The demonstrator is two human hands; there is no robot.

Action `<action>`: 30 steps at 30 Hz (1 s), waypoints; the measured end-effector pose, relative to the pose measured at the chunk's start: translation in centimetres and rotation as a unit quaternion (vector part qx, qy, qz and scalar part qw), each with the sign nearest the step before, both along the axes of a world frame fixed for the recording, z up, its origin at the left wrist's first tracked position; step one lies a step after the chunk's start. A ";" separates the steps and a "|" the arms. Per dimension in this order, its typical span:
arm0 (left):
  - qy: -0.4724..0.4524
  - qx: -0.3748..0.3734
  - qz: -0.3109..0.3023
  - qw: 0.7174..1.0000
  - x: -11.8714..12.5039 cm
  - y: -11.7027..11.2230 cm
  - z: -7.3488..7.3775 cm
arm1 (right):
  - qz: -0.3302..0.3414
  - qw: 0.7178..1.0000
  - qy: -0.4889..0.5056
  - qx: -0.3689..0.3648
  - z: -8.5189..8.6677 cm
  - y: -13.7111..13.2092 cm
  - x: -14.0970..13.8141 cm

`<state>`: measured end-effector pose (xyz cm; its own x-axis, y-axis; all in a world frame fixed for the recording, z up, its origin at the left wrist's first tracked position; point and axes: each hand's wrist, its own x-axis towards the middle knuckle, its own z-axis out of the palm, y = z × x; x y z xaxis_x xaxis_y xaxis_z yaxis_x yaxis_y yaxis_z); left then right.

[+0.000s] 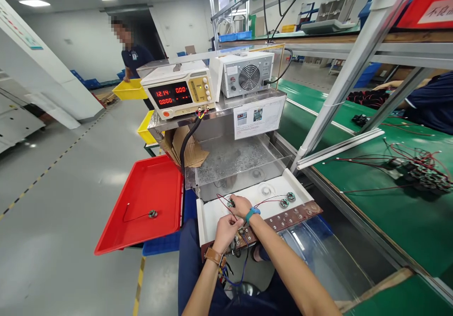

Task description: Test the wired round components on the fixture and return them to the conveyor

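Observation:
My right hand (242,206), with a blue watch at the wrist, grips a small round motor part (230,203) above a white tray (215,212). Its fingers partly hide the part. Thin red and dark wires run from it toward my left hand (227,231), which wears a brown strap. The left thumb and fingers are pinched together on the wires, close to the brown terminal strip (279,220) at the tray's front edge. Two similar motor parts with wires, a nearer one (284,203) and a farther one (290,196), lie in the tray to the right.
A red tray (141,184) at left carries one wired motor part (152,214). Behind stands a power supply (179,89) with red digits. Many wired motor parts (428,170) are heaped on the green bench at right. A person (136,54) stands behind, near a yellow bin (129,89).

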<state>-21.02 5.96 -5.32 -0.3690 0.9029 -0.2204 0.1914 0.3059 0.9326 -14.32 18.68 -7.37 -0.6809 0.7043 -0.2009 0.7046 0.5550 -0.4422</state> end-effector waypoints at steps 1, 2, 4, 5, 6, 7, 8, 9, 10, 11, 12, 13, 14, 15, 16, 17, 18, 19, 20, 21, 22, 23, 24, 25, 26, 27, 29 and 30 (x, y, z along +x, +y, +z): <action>0.002 -0.004 0.001 1.000 0.0 0.1 -0.2 | -0.001 1.000 -0.002 -0.002 0.1 0.0 0.0; 0.004 -0.009 0.002 1.000 0.0 0.1 -0.3 | -0.002 1.000 -0.001 -0.002 0.2 0.0 0.0; 0.008 -0.019 0.003 1.000 0.1 0.3 -0.6 | 0.001 1.000 0.003 0.001 0.2 0.0 0.1; 0.010 -0.024 0.003 1.000 0.1 0.3 -0.7 | 0.002 1.000 0.003 0.002 0.2 0.0 0.1; 0.012 -0.030 0.004 0.999 0.1 0.4 -0.8 | 0.004 1.000 0.003 0.002 0.2 0.0 0.1; 0.014 -0.035 0.005 0.999 0.2 0.4 -0.9 | 0.004 1.000 0.002 0.003 0.2 0.0 0.1; 0.015 -0.039 0.006 0.999 0.2 0.5 -0.9 | 0.005 1.000 0.001 0.003 0.2 0.0 0.1; 0.016 -0.043 0.007 0.999 0.2 0.5 -1.0 | 0.005 1.000 0.001 0.004 0.3 0.0 0.1; 0.016 -0.046 0.006 0.999 0.1 0.6 -1.0 | 0.004 1.000 0.000 0.004 0.3 0.0 0.1; 0.016 -0.049 0.005 0.999 0.1 0.6 -1.0 | 0.004 1.000 0.001 0.005 0.3 -0.1 0.1; 0.015 -0.051 0.003 0.999 0.1 0.7 -1.1 | 0.003 1.000 0.001 0.005 0.4 -0.1 0.1; 0.013 -0.052 0.002 0.999 0.0 0.7 -1.1 | 0.001 1.000 0.001 0.006 0.4 -0.1 0.1; 0.012 -0.054 0.001 0.998 0.0 0.7 -1.2 | 0.000 1.000 0.002 0.007 0.4 -0.2 0.1; 0.010 -0.055 0.000 0.998 0.0 0.7 -1.3 | 0.000 1.000 0.003 0.007 0.4 -0.2 0.1; 0.008 -0.056 -0.001 0.998 -0.1 0.8 -1.3 | -0.001 1.000 0.003 0.007 0.4 -0.2 0.1; 0.005 -0.056 -0.003 0.998 -0.1 0.8 -1.4 | 0.000 1.000 0.003 0.006 0.4 -0.2 0.0; 0.002 -0.056 -0.004 0.998 -0.1 0.8 -1.5 | 0.000 1.000 0.003 0.005 0.5 -0.2 0.0; 0.000 -0.056 -0.005 0.998 -0.1 0.8 -1.6 | 0.000 1.000 0.002 0.004 0.5 -0.2 0.0; -0.003 -0.055 -0.006 0.998 -0.1 0.8 -1.7 | -0.001 1.000 0.001 0.003 0.5 -0.2 0.0; -0.005 -0.055 -0.007 0.998 -0.1 0.8 -1.7 | -0.002 1.000 0.001 0.002 0.6 -0.3 0.0; -0.006 -0.054 -0.008 0.999 -0.1 0.8 -1.8 | -0.002 1.000 0.002 0.003 0.6 -0.3 0.0; -0.008 -0.052 -0.009 0.999 -0.1 0.8 -1.8 | -0.003 1.000 0.003 0.004 0.6 -0.3 0.0; -0.008 -0.051 -0.010 0.999 -0.1 0.8 -1.8 | -0.003 1.000 0.004 0.006 0.6 -0.3 0.0; -0.008 -0.051 -0.009 0.999 -0.1 0.8 -1.8 | -0.003 1.000 0.005 0.009 0.6 -0.3 0.0; -0.008 -0.051 -0.009 0.999 -0.2 0.8 -1.8 | -0.004 1.000 0.007 0.012 0.6 -0.3 0.0; -0.007 -0.051 -0.008 0.999 -0.2 0.8 -1.8 | -0.003 1.000 0.008 0.014 0.6 -0.3 0.0; -0.004 -0.053 -0.004 0.999 -0.3 0.8 -1.8 | -0.003 1.000 0.009 0.014 0.6 -0.4 -0.1; -0.003 -0.055 -0.003 0.998 -0.3 0.8 -1.9 | -0.003 1.000 0.010 0.012 0.6 -0.4 -0.1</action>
